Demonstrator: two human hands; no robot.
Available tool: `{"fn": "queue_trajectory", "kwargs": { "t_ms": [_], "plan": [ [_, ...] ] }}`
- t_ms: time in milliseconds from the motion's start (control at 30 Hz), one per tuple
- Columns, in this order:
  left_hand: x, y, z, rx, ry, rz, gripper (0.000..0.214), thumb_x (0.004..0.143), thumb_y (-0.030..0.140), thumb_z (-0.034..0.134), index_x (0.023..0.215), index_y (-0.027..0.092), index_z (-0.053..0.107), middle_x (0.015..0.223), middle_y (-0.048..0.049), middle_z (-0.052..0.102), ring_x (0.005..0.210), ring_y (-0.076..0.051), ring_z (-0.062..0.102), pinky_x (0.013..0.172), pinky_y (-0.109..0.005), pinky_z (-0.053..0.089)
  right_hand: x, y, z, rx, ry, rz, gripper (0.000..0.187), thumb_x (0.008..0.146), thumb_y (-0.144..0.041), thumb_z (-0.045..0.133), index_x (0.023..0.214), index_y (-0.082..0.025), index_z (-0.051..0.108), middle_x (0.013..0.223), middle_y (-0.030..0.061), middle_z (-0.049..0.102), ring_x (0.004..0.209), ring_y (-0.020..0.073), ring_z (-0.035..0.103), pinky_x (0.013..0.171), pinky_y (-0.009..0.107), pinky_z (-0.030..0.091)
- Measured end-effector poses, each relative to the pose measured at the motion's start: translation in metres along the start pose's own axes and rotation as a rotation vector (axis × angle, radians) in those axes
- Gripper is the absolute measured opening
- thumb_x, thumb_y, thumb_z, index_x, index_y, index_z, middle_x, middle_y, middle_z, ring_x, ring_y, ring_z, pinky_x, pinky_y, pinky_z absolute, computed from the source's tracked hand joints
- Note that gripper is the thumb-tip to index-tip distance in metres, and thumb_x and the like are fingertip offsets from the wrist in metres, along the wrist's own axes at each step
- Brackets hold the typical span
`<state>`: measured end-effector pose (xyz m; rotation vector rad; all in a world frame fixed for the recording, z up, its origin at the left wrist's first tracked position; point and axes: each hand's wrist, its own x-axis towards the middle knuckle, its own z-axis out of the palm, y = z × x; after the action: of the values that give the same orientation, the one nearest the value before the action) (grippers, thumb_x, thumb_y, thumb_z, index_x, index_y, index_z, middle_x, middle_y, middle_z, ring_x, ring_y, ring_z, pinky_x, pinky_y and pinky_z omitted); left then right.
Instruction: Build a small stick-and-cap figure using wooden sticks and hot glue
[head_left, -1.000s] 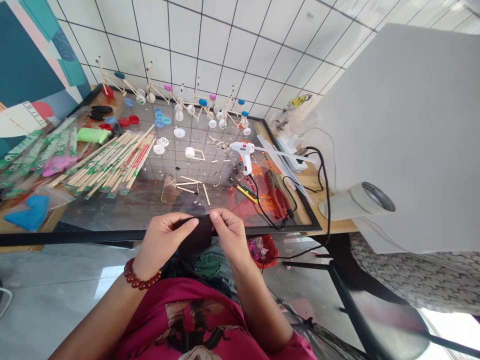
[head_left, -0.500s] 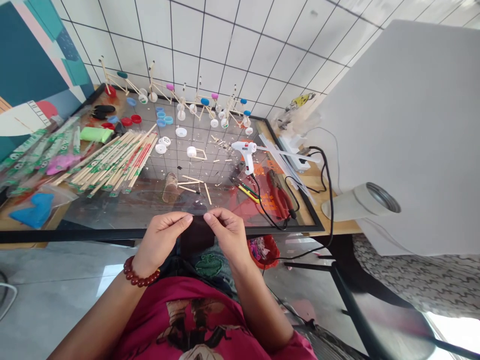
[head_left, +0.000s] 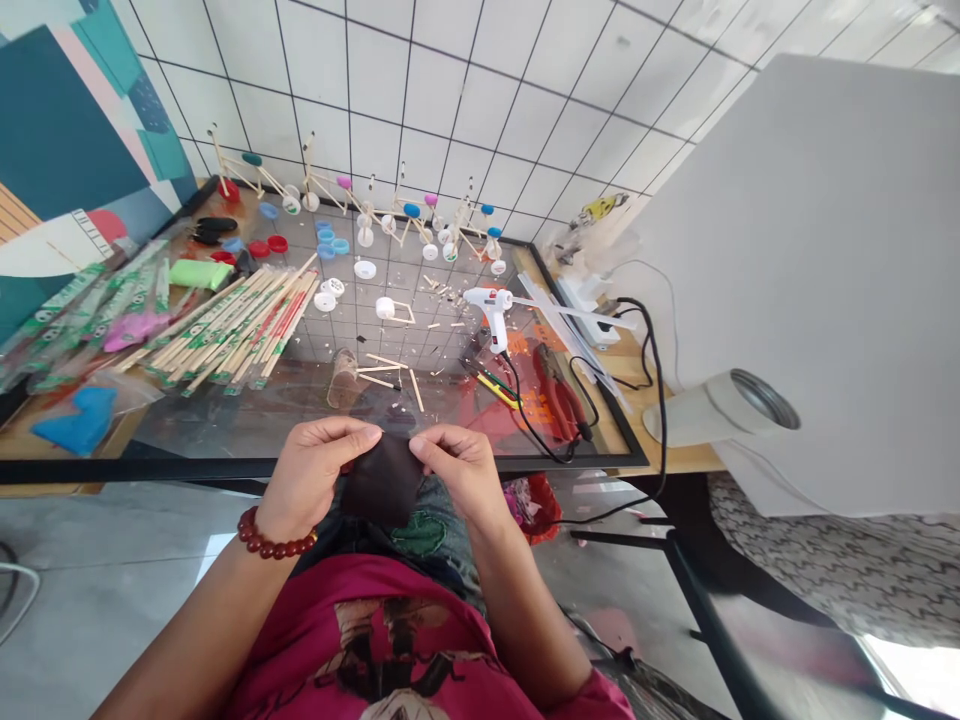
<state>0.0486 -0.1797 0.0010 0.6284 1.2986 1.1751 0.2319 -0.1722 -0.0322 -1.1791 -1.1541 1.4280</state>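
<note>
Between my hands hangs a small black sheet (head_left: 385, 482), thin and roughly square; whether it is paper, cloth or tape I cannot tell. My left hand (head_left: 309, 468) pinches its upper left edge between thumb and forefinger. At the upper right corner, my right hand (head_left: 466, 468) pinches it the same way. The sheet is just in front of the table edge, above my lap. Beyond my hands lie several short sticks (head_left: 416, 390) and a clear cup-like piece (head_left: 343, 378). A white bottle cap with a stick frame (head_left: 385, 307) lies farther back.
A white glue gun (head_left: 493, 315) with a black cord lies right of centre, near red-handled pliers (head_left: 559, 395) and a yellow cutter (head_left: 499, 390). Wrapped chopsticks (head_left: 232, 330) are piled at left. Small stick-and-cap models (head_left: 411, 225) line the wall. A grey lamp (head_left: 720, 408) stands at right.
The black sheet has tilted up, and more of its face shows now. Both hands keep their pinch on its upper edge; the left hand has shifted slightly left.
</note>
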Motion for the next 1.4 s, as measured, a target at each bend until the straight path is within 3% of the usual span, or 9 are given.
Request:
{"fn": "queue_trajectory", "kwargs": {
  "t_ms": [233,433,567,667,800,933,1000,1100,1400],
  "plan": [
    [0.003,0.001,-0.006,0.037,0.030,0.027,0.029,0.043,0.032,0.099,0.057,0.017,0.079,0.059,-0.0053,0.070,0.057,-0.015,0.060,0.054,-0.026,0.048,-0.002,-0.003,-0.001,0.049,-0.027,-0.003,0.022,0.073,-0.042,0.086,0.065,-0.022,0.078,0.057,-0.0009,0.065,0.053,0.0125,0.052,0.055,0.027,0.040],
    [0.008,0.003,-0.011,-0.104,-0.009,0.034,0.042,0.049,0.043,0.102,0.074,0.015,0.083,0.067,-0.0068,0.075,0.056,-0.014,0.061,0.052,-0.025,0.048,0.005,0.000,-0.001,0.165,0.128,-0.036,0.023,0.069,-0.041,0.087,0.065,-0.021,0.077,0.058,-0.0018,0.064,0.054,0.0111,0.051,0.056,0.026,0.042],
    [0.007,-0.001,-0.007,-0.056,0.008,0.115,0.051,0.057,0.055,0.100,0.088,0.015,0.086,0.084,-0.0106,0.081,0.072,-0.019,0.070,0.062,-0.028,0.055,0.008,0.004,-0.001,0.157,0.157,-0.059,0.024,0.071,-0.042,0.087,0.066,-0.021,0.077,0.058,-0.0020,0.063,0.054,0.0113,0.052,0.058,0.027,0.043],
    [0.006,-0.003,-0.002,0.043,-0.058,0.178,0.054,0.064,0.060,0.096,0.095,0.017,0.087,0.092,-0.0109,0.083,0.084,-0.023,0.073,0.072,-0.031,0.058,0.006,0.005,0.001,0.114,0.132,-0.054,0.024,0.072,-0.043,0.087,0.068,-0.022,0.078,0.062,-0.0010,0.066,0.056,0.0122,0.054,0.058,0.027,0.045],
    [0.007,-0.003,0.002,0.125,-0.141,0.115,0.046,0.053,0.052,0.102,0.075,0.016,0.084,0.072,-0.0052,0.076,0.067,-0.018,0.065,0.065,-0.028,0.054,0.005,0.006,-0.001,0.067,0.082,-0.046,0.027,0.075,-0.047,0.087,0.072,-0.022,0.080,0.064,0.0002,0.068,0.058,0.0139,0.056,0.059,0.028,0.047],
    [0.009,-0.006,0.001,0.112,-0.111,0.094,0.046,0.058,0.058,0.097,0.066,0.016,0.079,0.065,-0.0034,0.070,0.060,-0.015,0.058,0.057,-0.026,0.048,0.007,0.005,-0.003,0.101,0.048,-0.078,0.035,0.085,-0.057,0.079,0.082,-0.023,0.083,0.068,0.0015,0.070,0.064,0.0157,0.060,0.065,0.030,0.050],
    [0.010,-0.008,-0.001,0.122,-0.116,0.094,0.046,0.061,0.057,0.096,0.066,0.015,0.079,0.064,-0.0033,0.069,0.059,-0.014,0.057,0.055,-0.025,0.047,0.006,0.003,-0.002,0.093,0.024,-0.068,0.034,0.081,-0.057,0.084,0.088,-0.023,0.084,0.075,0.0020,0.073,0.067,0.0160,0.060,0.066,0.030,0.051],
    [0.010,-0.011,-0.004,0.154,-0.130,0.111,0.045,0.064,0.056,0.095,0.066,0.015,0.079,0.062,-0.0031,0.066,0.058,-0.014,0.055,0.054,-0.025,0.045,0.004,0.001,0.001,0.039,0.016,-0.037,0.034,0.073,-0.054,0.091,0.080,-0.022,0.081,0.072,0.0012,0.071,0.065,0.0154,0.057,0.063,0.029,0.048],
    [0.008,-0.011,-0.004,0.131,-0.146,0.139,0.048,0.068,0.058,0.093,0.059,0.015,0.074,0.059,-0.0019,0.061,0.058,-0.013,0.052,0.054,-0.026,0.043,0.003,0.000,0.004,-0.008,0.027,-0.029,0.034,0.076,-0.052,0.087,0.071,-0.020,0.077,0.064,-0.0008,0.064,0.062,0.0134,0.054,0.060,0.027,0.045]
  ]
}}
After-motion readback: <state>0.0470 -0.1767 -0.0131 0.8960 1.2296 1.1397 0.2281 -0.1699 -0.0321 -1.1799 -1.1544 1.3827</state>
